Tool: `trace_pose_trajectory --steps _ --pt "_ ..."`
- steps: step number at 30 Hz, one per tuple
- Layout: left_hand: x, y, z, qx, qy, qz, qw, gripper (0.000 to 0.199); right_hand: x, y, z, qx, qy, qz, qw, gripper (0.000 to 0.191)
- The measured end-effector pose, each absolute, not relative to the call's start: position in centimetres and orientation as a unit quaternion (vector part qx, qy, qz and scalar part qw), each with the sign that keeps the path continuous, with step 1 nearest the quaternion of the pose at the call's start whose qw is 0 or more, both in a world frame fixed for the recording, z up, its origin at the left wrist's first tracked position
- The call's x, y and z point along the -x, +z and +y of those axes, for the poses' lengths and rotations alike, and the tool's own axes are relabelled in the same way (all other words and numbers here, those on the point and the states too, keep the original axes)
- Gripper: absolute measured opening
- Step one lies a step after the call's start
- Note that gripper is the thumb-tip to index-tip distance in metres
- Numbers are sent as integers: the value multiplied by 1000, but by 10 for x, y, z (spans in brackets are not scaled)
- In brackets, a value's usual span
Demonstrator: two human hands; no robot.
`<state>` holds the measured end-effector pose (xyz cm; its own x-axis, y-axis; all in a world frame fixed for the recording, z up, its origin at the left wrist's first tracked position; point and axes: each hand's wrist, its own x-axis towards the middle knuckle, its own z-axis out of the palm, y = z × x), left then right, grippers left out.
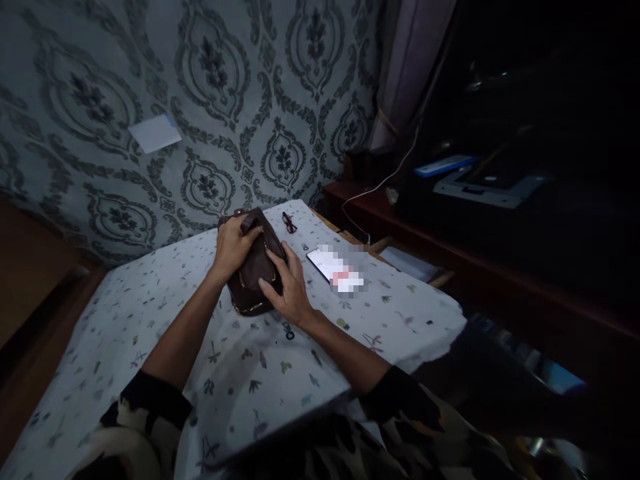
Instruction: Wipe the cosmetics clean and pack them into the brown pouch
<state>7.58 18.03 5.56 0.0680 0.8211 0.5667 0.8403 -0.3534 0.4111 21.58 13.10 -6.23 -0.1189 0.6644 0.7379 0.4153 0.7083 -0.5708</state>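
A dark brown bag [247, 293] with gold-coloured zips lies on a table covered by a white patterned cloth [165, 293]. My left hand [233, 245] is closed at the bag's upper left, its fingers gripping near the strap and zip. On the bag's right side rests my right hand [290, 287], thumb and fingers apart over the front pocket. To the right of the bag lies a phone [327, 267] with a lit screen, partly blurred out. Dark-framed glasses [289, 223] sit beyond it.
Patterned wallpaper [215, 73] rises behind the table, with a white card [155, 133] on it. At the right are a white cable [383, 181], an open drawer [440, 279] and a dark red cabinet ledge [370, 203] with a blue-edged item [445, 166].
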Motion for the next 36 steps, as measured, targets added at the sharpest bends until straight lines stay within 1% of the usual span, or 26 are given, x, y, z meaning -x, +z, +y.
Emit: trace_pose_trajectory --steps 7,11,19,26,32,34,36 --pt "-71 50 179 744 -409 -528 27 14 -216 -63 132 361 110 -737 561 56" --pt "-70 51 175 758 -408 -508 21 16 -216 -63 132 361 112 -738 559 57" --pt "-72 54 167 780 -416 -468 -8 13 -218 -59 133 348 134 -727 576 59" --pt "-70 53 168 776 -443 -447 -44 14 -212 -68 141 355 187 -701 590 74" --pt "-70 55 165 785 -441 -429 -75 14 -211 -70 141 340 226 -690 597 78" --pt "-70 54 165 780 -442 -435 -82 14 -212 -67 139 329 233 -688 603 77" --pt "-71 54 166 771 -442 -452 -82 16 -213 -65 137 315 250 -681 611 68"
